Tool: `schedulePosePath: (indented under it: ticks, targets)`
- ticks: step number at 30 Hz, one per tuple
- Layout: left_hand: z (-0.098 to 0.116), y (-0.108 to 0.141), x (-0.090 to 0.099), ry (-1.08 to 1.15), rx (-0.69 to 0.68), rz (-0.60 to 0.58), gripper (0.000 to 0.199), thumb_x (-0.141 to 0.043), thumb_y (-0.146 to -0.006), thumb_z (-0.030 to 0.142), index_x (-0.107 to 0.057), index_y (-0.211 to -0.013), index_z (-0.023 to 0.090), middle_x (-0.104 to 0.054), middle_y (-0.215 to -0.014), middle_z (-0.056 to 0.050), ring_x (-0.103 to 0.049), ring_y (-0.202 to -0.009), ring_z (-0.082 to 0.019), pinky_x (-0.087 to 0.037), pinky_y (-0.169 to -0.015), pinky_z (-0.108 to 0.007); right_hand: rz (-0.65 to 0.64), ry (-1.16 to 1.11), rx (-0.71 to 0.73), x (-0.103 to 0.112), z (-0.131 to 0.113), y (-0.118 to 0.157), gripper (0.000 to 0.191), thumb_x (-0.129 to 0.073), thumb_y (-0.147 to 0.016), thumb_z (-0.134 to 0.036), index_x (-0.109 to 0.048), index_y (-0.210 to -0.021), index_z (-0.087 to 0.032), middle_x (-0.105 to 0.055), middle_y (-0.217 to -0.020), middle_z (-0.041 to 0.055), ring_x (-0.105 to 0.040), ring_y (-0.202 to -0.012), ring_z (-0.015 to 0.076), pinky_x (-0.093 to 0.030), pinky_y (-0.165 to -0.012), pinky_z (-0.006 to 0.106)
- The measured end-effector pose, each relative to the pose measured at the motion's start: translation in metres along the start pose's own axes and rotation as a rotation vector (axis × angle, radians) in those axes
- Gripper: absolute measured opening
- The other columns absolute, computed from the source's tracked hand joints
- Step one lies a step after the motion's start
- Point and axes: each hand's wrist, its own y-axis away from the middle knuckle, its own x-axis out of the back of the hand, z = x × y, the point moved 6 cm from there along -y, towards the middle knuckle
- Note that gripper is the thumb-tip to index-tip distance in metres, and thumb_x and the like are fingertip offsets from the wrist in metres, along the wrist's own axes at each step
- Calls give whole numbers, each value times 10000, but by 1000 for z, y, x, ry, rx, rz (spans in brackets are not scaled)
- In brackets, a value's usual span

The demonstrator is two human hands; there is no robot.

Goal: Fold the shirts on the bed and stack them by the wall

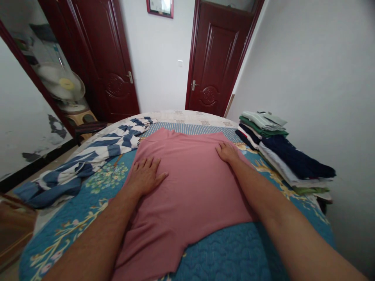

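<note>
A pink garment [193, 187] lies spread over the blue patterned bed cover [228, 253], with wrinkles at its lower left. On the garment's left part rests my left hand [146, 175], palm down with the fingers spread. My right hand [227, 151] lies flat near the garment's upper right edge, its fingers slightly apart. Neither hand is closed around the cloth. The fabric beneath both palms is hidden.
A blue and white striped cloth [96, 156] lies along the left side. Folded clothes [287, 156] are stacked at the right beside the wall. Farther back are two dark red doors [215, 58] and, at the left, a fan [63, 82].
</note>
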Motion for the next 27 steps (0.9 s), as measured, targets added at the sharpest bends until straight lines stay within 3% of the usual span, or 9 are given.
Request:
schedulePosePath:
  ticks: [6,9,11,15,19,23,27]
  targets:
    - [-1,-1,-1,4,7,-13,828,-441,-1017,729,-489,-1655,203,-434,-1729,-177,-381,-1586,-442,-272,-1279,-629,108,2,-42,7,10,-16,554,-342,-1111,-446,-691,-1403,-130,-647,-1486,214,-545,-1417,324,-358,-1225,473]
    - [-1,-1,0,5,10,-19,829,-439,-1018,725,-485,-1658,201,-436,-1727,-180,-380,-1585,-447,-275,-1275,-637,212,-7,-60,18,8,-6,519,-314,-1102,-335,-700,-1343,-85,-673,-1401,246,-570,-1359,328,-374,-1203,455]
    - [0,-1,2,-5,16,-33,835,-429,-1020,723,-478,-1662,191,-431,-1728,-185,-385,-1579,-455,-284,-1269,-642,230,-27,-14,22,2,7,479,-341,-1096,-313,-707,-1330,-112,-700,-1366,212,-593,-1326,304,-396,-1187,421]
    - [2,0,4,-23,20,-48,832,-406,-1025,725,-470,-1664,196,-421,-1735,-181,-391,-1576,-450,-289,-1269,-631,149,-45,87,22,-12,43,454,-401,-1109,-380,-698,-1383,-175,-710,-1415,147,-611,-1344,258,-414,-1187,367]
    - [2,-1,4,-33,0,-40,841,-374,-1034,719,-460,-1664,169,-419,-1731,-202,-389,-1574,-458,-298,-1257,-652,17,4,185,19,-17,84,543,-371,-1136,-475,-609,-1537,-197,-577,-1621,128,-508,-1502,263,-339,-1272,403]
    - [0,-4,0,0,-12,-12,848,-393,-1019,724,-485,-1644,158,-441,-1710,-226,-387,-1570,-474,-297,-1243,-680,-80,58,187,19,3,107,622,-344,-1141,-536,-486,-1655,-216,-441,-1730,119,-407,-1591,274,-288,-1313,435]
    - [-2,-5,-1,18,-24,11,822,-411,-1010,723,-514,-1623,184,-449,-1706,-220,-403,-1558,-471,-298,-1237,-682,-83,81,101,22,41,107,630,-327,-1142,-530,-479,-1658,-202,-428,-1738,121,-376,-1610,275,-265,-1325,456]
